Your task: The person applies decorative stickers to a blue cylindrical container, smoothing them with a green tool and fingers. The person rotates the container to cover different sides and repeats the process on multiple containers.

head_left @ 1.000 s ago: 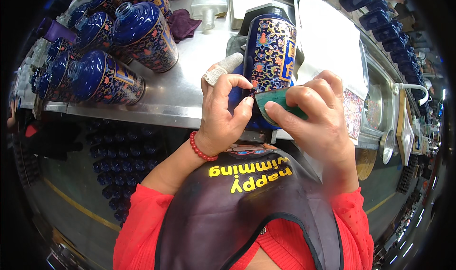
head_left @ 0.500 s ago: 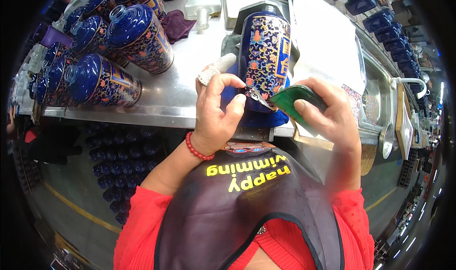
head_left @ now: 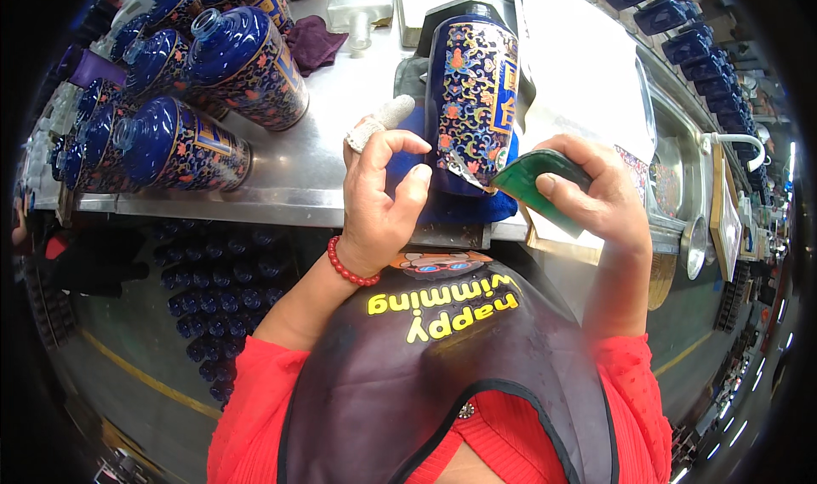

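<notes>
A dark blue bottle (head_left: 455, 101) with a floral-patterned decal lies on its side in front of me, its neck pointing away. The decal's near corner (head_left: 465, 171) is creased and lifted off the glass. My left hand (head_left: 380, 186) is just left of that corner, thumb and forefinger apart with nothing between them. White finger covers (head_left: 391, 114) sheathe some of its fingers. My right hand (head_left: 600, 186) grips a flat green scraper (head_left: 536, 188), whose tip is close to the bottle's near right end. A blue cloth (head_left: 459, 209) lies beneath the bottle.
Several decorated blue bottles (head_left: 242, 67) stand at the left on the metal table (head_left: 294, 186). A purple cloth (head_left: 315, 43) and a clear glass bottle (head_left: 361, 8) are behind. White sheets (head_left: 583, 67) lie at the right, beside a sink (head_left: 672, 178) with a white tap (head_left: 739, 140).
My left hand has drawn slightly left, away from the decal's corner. The right hand, with the scraper, has shifted slightly right.
</notes>
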